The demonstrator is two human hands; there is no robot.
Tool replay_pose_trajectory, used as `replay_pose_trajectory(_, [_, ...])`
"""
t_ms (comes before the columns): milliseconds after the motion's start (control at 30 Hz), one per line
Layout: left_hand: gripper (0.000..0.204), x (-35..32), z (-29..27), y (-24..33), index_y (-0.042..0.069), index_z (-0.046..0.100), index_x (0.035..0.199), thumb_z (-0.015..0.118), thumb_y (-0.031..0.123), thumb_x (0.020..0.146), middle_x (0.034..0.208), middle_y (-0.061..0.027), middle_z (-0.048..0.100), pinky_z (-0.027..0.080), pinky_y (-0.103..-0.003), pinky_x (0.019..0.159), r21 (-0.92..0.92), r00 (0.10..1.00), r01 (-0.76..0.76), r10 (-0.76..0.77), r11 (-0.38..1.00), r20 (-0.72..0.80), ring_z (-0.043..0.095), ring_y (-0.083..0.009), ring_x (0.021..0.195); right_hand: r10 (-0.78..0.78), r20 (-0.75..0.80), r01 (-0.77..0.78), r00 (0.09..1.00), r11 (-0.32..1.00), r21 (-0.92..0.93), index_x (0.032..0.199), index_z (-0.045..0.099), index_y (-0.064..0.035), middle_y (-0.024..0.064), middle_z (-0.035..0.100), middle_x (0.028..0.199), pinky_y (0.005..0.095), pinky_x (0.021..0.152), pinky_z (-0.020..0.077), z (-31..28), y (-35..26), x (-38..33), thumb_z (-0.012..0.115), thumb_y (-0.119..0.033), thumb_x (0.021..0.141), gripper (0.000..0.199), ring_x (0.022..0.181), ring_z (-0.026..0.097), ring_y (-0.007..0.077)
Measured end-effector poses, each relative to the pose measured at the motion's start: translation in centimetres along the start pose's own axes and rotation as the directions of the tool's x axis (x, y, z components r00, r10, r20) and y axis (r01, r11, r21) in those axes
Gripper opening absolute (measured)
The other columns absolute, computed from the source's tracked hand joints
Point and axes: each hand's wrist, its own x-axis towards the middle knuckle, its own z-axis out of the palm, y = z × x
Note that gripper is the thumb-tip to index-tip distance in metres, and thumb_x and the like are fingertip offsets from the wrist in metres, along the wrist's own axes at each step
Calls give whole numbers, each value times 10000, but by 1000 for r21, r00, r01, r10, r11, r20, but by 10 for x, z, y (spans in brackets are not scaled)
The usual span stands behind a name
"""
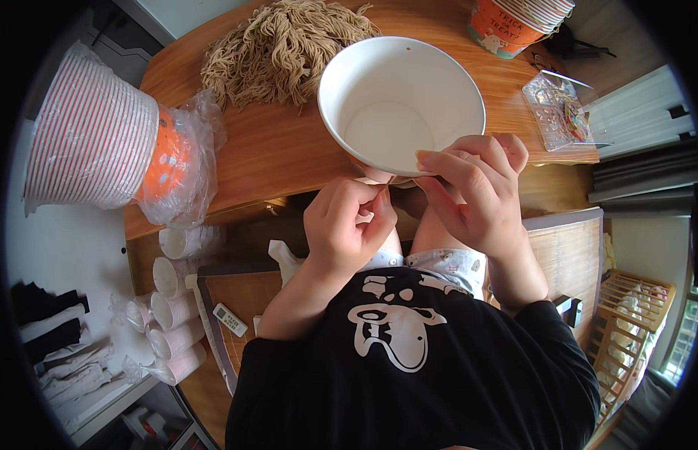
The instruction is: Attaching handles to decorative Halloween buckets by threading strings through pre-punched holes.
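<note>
A large white-lined paper bucket (390, 112) stands tilted toward me at the table's near edge, its mouth facing up. A small hole shows near its far rim. My right hand (476, 184) is closed at the near right of the rim, fingertips over the edge and thumb below it. Just left of it, my left hand (350, 221) is pinched shut under the near rim; what its fingertips hold is too small to make out. Behind the bucket lies a heap of tan cords (289, 49). The bucket's outer side is mostly hidden.
A plastic-wrapped stack of buckets (94, 135) lies at the left of the wooden table (266, 161). More orange buckets (514, 26) stand at the far right, near a clear tray (563, 112) of small items. Wrapped cups (172, 330) and a remote control (230, 319) are lower left.
</note>
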Motion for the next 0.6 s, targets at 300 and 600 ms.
replay_pose_trajectory(300, [230, -1, 1, -3, 43, 547, 819, 753, -46, 771, 720, -74, 602, 471, -298, 493, 71, 1000, -25, 23, 997, 20, 591, -216, 567, 11, 6, -11, 1000, 1000, -2, 1136, 686, -171, -74, 688, 860, 356, 893, 327, 0, -1, -1, 811, -170, 779, 379, 889, 613, 128])
replay_pose_trajectory(600, [173, 1, 6, -4, 31, 586, 841, 752, -13, 816, 729, -76, 637, 482, -277, 499, 24, 999, 31, -31, 999, 19, 597, -193, 571, -6, 228, -10, 974, 998, 69, 1072, 724, -136, -41, 716, 989, 374, 893, 374, -30, 8, 33, 793, -105, 745, 336, 940, 610, 190])
